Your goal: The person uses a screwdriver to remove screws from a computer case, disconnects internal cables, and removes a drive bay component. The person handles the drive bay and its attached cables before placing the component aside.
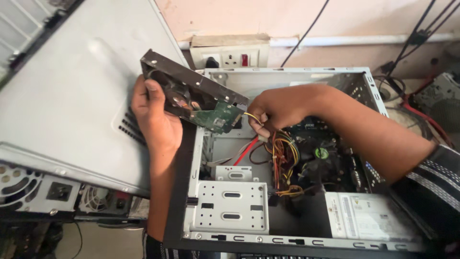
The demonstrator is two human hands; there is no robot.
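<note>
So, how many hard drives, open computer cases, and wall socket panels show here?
Hard drive, held in the left hand: 1
Open computer case, right hand at its cables: 1
Wall socket panel: 1
Total: 3

Pale pink wall [239, 14] with white socket board [230, 57], daylit, dangling black cables [306, 31].

I count two hands: left hand [155, 120], right hand [278, 108]. One hard drive [191, 93], bare circuit board up. Computer cases, two: one open case [287, 158] on the right, one closed grey case [67, 96] on the left. One bundle of coloured wires [282, 153]. One red flat cable [246, 151]. One cooler fan [322, 153]. One power supply [364, 216], near right. One wall socket plate [230, 58], far.
</note>
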